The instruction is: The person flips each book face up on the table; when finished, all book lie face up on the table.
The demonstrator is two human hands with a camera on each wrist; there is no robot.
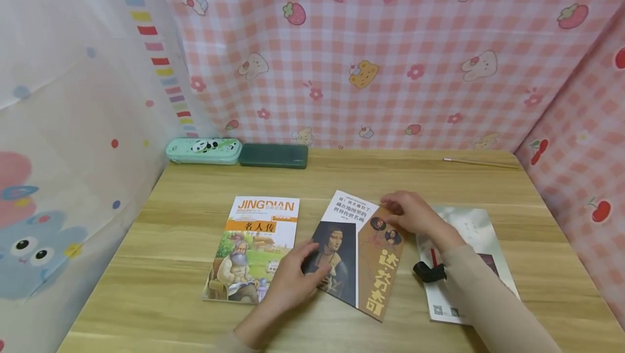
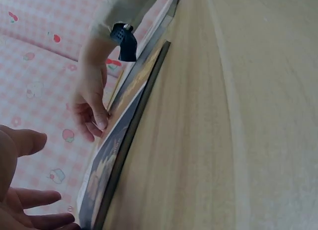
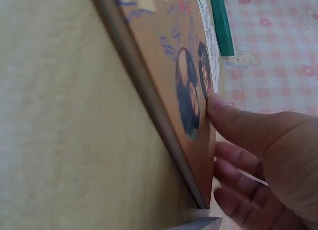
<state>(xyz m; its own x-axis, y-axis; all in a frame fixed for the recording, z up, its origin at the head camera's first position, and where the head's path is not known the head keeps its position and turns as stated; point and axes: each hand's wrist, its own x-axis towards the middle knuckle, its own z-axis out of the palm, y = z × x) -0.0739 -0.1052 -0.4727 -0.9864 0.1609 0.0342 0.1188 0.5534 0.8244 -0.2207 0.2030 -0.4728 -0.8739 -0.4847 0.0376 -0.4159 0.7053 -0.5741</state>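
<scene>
Now I pinch the book's (image 1: 358,252) far corner with my right hand (image 1: 415,216) while my left (image 1: 293,280) lies flat on its near edge, steadying it.

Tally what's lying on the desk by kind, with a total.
Books: 3 (portrait book, JINGDIAN book, white book)
Pencil cases: 2 (panda case, dark green case)
Thin sticks: 1 (stick)
Total: 6

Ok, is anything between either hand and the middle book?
Nothing visible. The right hand already touches the middle book at its far corner, and the left hand rests on its near left edge. The yellow book lies to its left, a pale book to its right.
</scene>
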